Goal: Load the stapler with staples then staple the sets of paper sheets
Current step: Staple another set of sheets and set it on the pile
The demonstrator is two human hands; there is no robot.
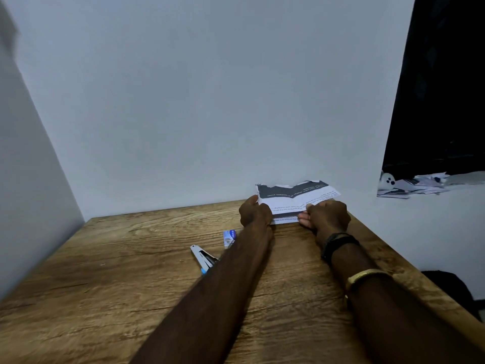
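Fingers (305, 207) of the right hand (328, 216) are closed on the right end of a set of printed paper sheets (296, 197), and those of the left hand (254, 212) are closed on its left end. The sheets are held at the far right of the wooden table (131, 271), close to the wall (210, 101), with their lower edge apparently touching the table, as if being squared up. A stapler (203, 256) is left lying open on the table, nearer and to the left, partly hidden by the left forearm. Just beyond it a small staple box (229, 237) is seen. Whether staples have been loaded cannot be told; the open stapler suggests that loading is unfinished or only just done. No staple can be made out in the sheets, so stapling is judged still to be ahead. More papers (417, 183) are heaped on a ledge to the far right.
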